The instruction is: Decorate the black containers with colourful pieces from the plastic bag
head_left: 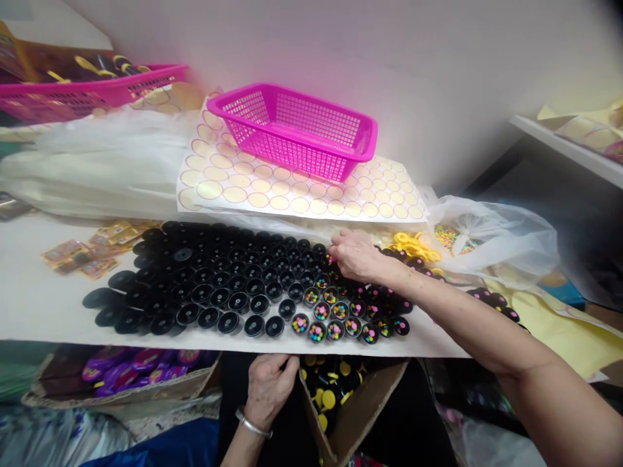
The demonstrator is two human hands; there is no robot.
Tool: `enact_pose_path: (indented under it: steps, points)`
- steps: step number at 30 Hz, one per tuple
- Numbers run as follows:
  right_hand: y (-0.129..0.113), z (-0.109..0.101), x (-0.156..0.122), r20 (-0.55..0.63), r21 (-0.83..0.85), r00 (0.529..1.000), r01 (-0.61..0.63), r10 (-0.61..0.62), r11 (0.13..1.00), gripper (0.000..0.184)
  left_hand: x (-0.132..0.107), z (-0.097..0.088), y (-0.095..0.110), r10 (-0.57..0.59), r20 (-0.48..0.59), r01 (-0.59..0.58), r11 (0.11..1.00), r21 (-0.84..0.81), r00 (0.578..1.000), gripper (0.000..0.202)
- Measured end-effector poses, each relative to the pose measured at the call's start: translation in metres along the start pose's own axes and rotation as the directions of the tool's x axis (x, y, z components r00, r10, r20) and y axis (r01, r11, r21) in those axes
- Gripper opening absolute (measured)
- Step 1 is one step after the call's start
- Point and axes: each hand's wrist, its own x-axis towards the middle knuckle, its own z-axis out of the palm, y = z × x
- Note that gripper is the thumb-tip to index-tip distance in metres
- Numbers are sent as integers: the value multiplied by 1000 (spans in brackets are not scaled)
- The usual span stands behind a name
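Rows of small black round cups (238,301) cover the table, open side up. Toward the right, several cups hold colourful little beads (316,333), some with a pink dot on top. My right hand (357,254) reaches over the back rows, fingers closed and pointing down. A speck of pink shows at its fingertips, but what they pinch is hidden. Down at the table's front edge, my left hand (270,383) has its fingers curled and thumb against them, beside a cardboard box (374,405) of black and yellow pieces. Whatever it may grip cannot be made out.
Behind the cups, a pink basket (311,155) stands on a sheet of round stickers (263,186). Yellow rings (413,246) and a plastic bag of beads (491,233) lie right. Foil packets (80,256) lie left; below sits a box of purple items (131,370).
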Motion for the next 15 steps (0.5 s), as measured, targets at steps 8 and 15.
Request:
enact_pose_path:
  steps: [8, 15]
  points:
    - [56, 7, -58, -201, 462, 913, -232, 356, 856, 17, 3, -2, 0, 35, -17, -35, 999, -2, 999, 25]
    - [184, 66, -130, -114, 438, 366, -816, 924, 377, 21, 7, -2, 0, 77, -32, -77, 997, 15, 997, 28]
